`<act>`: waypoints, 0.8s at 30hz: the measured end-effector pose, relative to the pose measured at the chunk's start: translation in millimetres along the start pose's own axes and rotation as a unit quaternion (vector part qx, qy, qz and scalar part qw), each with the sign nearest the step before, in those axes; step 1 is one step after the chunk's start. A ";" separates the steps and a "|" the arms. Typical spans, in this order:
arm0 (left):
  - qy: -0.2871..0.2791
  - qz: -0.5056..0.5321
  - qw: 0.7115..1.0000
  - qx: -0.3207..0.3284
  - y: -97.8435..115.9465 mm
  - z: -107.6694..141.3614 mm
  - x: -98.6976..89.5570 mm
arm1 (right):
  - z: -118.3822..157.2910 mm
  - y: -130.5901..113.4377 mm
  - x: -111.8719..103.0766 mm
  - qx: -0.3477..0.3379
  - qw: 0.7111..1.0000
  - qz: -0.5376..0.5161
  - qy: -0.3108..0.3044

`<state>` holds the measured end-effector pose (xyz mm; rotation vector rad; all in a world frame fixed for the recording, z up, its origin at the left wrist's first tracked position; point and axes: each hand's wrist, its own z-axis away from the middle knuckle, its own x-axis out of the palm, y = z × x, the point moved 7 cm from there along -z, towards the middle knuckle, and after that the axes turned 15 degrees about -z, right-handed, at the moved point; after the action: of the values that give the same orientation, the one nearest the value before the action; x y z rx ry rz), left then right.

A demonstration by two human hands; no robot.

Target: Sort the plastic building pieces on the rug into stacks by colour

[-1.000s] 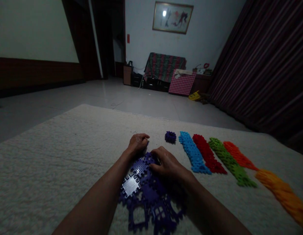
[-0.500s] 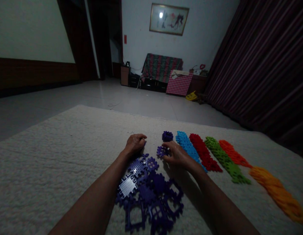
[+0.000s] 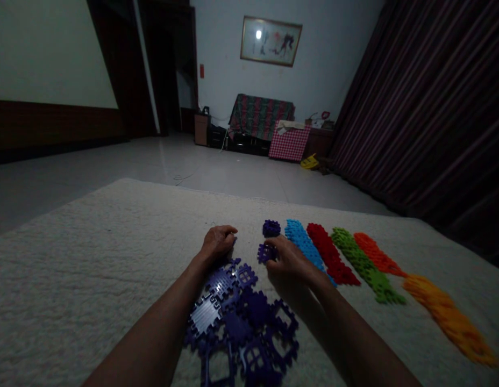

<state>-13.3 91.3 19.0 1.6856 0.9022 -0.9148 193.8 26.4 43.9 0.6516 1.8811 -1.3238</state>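
My right hand [image 3: 285, 256] is closed on the edge of a purple interlocking plastic tile [image 3: 266, 253] with a toothed rim, held low over the mat. Just beyond it sits a small stack of purple tiles [image 3: 271, 228]. My left hand [image 3: 219, 241] has curled fingers; a sliver of purple shows under its fingertips, and most of that piece is hidden. Between my forearms lies a loose pile of purple tiles [image 3: 237, 325], some solid and some with window-like openings.
To the right, rows of tiles lie sorted by colour: blue [image 3: 304, 244], red [image 3: 332, 255], green [image 3: 366, 266], orange-red [image 3: 378, 253] and yellow-orange [image 3: 449, 317]. All rest on a cream mat [image 3: 92, 258]. A covered bench [image 3: 261, 115] stands by the far wall.
The whole view has shifted slightly. My right hand's fingers have closed in further over the purple tile. My left hand keeps nearly the same place and pose.
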 end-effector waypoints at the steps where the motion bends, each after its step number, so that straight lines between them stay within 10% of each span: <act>1: 0.000 -0.001 1.000 0.000 0.3 0.1 -0.1 | -5.2 -0.4 -5.7 -0.004 1.000 0.004 0.001; 7: -0.002 0.005 1.000 0.004 1.3 0.7 -0.2 | -47.6 9.4 -46.0 0.043 0.998 0.040 0.027; 14: -0.001 0.011 1.000 0.000 1.8 0.8 -1.8 | -71.9 18.5 -45.0 0.076 0.996 0.051 -0.014; 21: 0.003 0.007 1.000 0.007 0.3 0.4 0.3 | -48.3 3.4 -49.0 -0.027 0.996 0.007 0.079; 24: 0.004 0.003 1.000 0.008 0.1 0.1 0.8 | -24.7 -9.9 -23.7 -0.044 0.998 -0.050 0.014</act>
<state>-12.8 91.3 18.3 1.7052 0.8973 -0.9143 193.8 46.5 73.3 0.5395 2.0064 -1.2917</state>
